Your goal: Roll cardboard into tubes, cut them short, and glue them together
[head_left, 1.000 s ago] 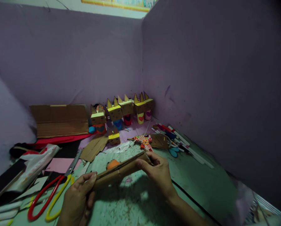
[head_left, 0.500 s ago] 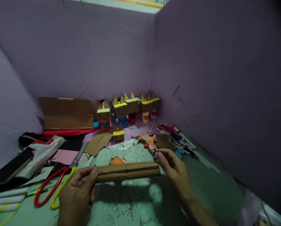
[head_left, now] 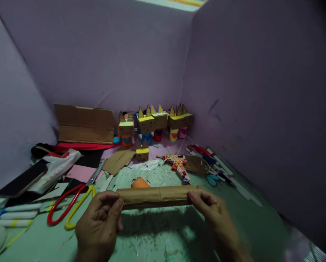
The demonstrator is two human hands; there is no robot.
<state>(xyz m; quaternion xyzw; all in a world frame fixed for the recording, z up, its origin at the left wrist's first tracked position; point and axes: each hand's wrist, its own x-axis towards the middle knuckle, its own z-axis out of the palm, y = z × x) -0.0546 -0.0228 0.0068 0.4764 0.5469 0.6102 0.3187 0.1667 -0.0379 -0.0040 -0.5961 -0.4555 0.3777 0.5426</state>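
A long folded strip of brown cardboard (head_left: 157, 195) is held level above the green tabletop (head_left: 152, 240). My left hand (head_left: 99, 222) pinches its left end between thumb and fingers. At the other end, my right hand (head_left: 216, 214) grips the strip with the thumb in front and the fingers behind. Just beyond the strip lies an orange piece (head_left: 140, 182), partly hidden by it. Scissors (head_left: 79, 198) with one red and one yellow handle loop rest left of my left hand. A floral-patterned glue gun (head_left: 179, 165) lies past my right hand.
Several cat-eared cardboard figures (head_left: 146, 124) stand along the back by the purple wall (head_left: 110, 54). A cardboard sheet (head_left: 85, 125) leans at the back left. Markers (head_left: 220, 163) lie scattered on the right, others (head_left: 18, 215) at the left. Pink paper (head_left: 81, 173) lies beside the scissors.
My right hand has closed on the strip's right end, where its fingers were loosely beside it before. The strip has turned so a plainer side faces me. The view has shifted slightly.
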